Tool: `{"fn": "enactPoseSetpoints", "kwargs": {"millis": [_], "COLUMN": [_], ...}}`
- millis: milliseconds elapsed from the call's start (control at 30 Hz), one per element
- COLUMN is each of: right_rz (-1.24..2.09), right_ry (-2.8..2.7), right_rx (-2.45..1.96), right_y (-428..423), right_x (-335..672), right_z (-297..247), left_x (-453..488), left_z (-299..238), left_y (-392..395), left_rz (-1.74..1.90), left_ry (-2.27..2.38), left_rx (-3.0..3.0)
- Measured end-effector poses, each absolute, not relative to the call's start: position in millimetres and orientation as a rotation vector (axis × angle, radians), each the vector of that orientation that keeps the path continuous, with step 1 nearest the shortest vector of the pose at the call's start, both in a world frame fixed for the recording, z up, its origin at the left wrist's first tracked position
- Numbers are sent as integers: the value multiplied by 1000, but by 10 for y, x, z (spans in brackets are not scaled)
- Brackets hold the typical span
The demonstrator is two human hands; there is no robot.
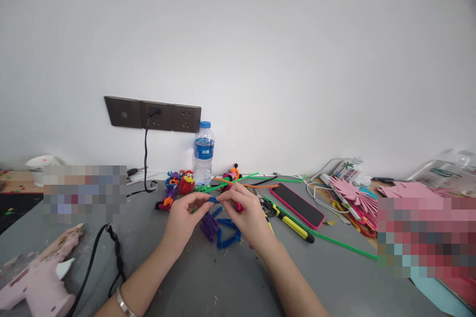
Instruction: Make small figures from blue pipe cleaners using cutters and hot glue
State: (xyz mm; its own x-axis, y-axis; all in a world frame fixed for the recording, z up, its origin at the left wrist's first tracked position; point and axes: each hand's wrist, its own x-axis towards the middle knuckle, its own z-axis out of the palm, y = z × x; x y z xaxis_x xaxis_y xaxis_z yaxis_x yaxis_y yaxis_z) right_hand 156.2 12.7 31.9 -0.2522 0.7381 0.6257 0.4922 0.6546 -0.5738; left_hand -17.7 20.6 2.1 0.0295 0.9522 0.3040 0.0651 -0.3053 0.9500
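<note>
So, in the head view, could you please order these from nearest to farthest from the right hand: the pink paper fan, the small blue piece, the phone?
1. Small blue piece: at the fingertips of the right hand.
2. Phone: on the table, to the hand's right.
3. Pink paper fan: farther right, beyond the phone.

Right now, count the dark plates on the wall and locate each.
3, side by side: the left plate, the middle plate with a black plug in it, and the right plate beside the water bottle. None appears hidden.
</note>
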Motion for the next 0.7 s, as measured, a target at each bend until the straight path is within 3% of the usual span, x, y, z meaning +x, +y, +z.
{"fn": "enactPoseSetpoints", "kwargs": {"millis": [433, 700], "right_rz": [299, 467], "right_ry": [-1926, -1588], "right_rx": [-944, -942], "right_y": [142, 167], "right_x": [1560, 1614], "right_z": [300, 341], "left_x": [-176, -208], "left_z": [30, 99], "left_y": [216, 233], "left_rz": [1376, 1407], "left_ry": [1072, 1101], "left_rx": [1411, 1185]}}
